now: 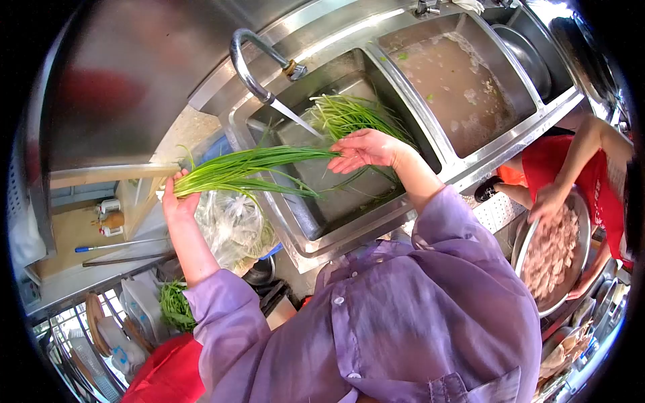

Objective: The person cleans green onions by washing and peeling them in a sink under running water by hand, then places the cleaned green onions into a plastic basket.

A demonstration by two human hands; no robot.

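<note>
My left hand [180, 198] is closed around the paler end of a bunch of green onions [248, 164], left of the sink basin. The long thin leaves stretch to the right across the basin's rim. At their tips is my right hand [368, 149], palm partly up, its fingers closed on the leaf ends. More green onions [356, 114] lie in the sink basin [302, 225], just beyond my right hand. Water runs from the curved faucet [245, 64] into the basin, close to my right fingertips.
A second basin [443, 80] holds cloudy brown water with bits floating. At right, a co-worker's hand [549, 201] is over a metal bowl of pale brown pieces [554, 252]. Clear plastic bags [232, 221] sit below my left hand. Leafy greens [176, 305] are at lower left.
</note>
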